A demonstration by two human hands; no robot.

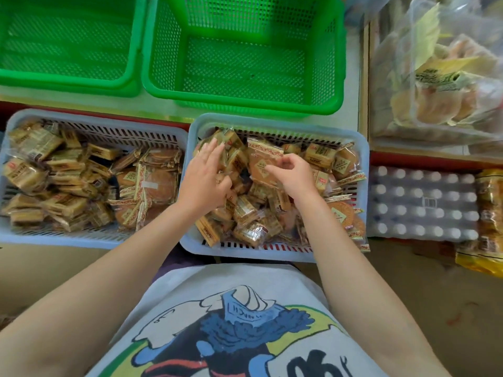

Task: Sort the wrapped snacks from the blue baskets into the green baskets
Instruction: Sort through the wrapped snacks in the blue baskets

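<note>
Far left of both hands, the left green basket (68, 42) is sitting empty on the tabletop (351, 104), and below it the left blue basket (89, 232) is lying heaped with wrapped snacks (68, 180). Ahead of the hands, the right green basket (245, 99) is also waiting empty, its near rim just beyond the right blue basket (272, 251), where both hands are working.

The left hand (204, 178) is resting fingers-straight on the pile, its grip loose and holding nothing that shows. The right hand (291, 175) is curling its grip around a round cake pack (261, 164), fingertips pinching its near edge; whether the hold is firm is hard to tell.

The likely slip, as I judge it: the glossy wrappers are overlapping, so lifting one could be dragging neighbours up and spilling them over the low rim, or two kinds could be landing in one green basket.

Room is looking good forward: both green baskets are open-topped with clear space above. To the right of the right hand, a tray of bottles (422, 202) and a clear bag of snacks (441, 77) are crowding that side, so swinging rightward is offering less room.
</note>
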